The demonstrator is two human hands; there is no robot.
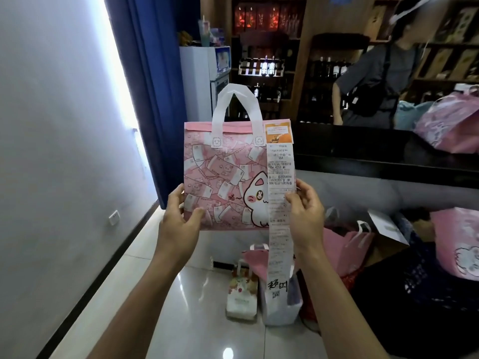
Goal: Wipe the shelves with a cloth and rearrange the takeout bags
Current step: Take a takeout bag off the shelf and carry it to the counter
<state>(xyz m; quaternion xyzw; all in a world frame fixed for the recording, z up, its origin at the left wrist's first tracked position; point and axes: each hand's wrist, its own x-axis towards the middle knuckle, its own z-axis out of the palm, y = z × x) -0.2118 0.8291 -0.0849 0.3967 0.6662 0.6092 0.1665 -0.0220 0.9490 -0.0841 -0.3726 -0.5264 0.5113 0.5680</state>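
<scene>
I hold a pink takeout bag [220,174] upright in front of me; it has a white cat print and white handles. My left hand [178,218] grips its lower left corner. My right hand [307,211] grips its right edge, the fingers pinching a long white receipt [281,193] that hangs from the bag's top right corner down past its bottom. No cloth is in sight.
Several more takeout bags stand on the tiled floor below [242,294] and on the shelf to the right [456,242]. A dark counter [363,156] carries another pink bag [451,123]. A person [375,84] stands behind it. White wall at left.
</scene>
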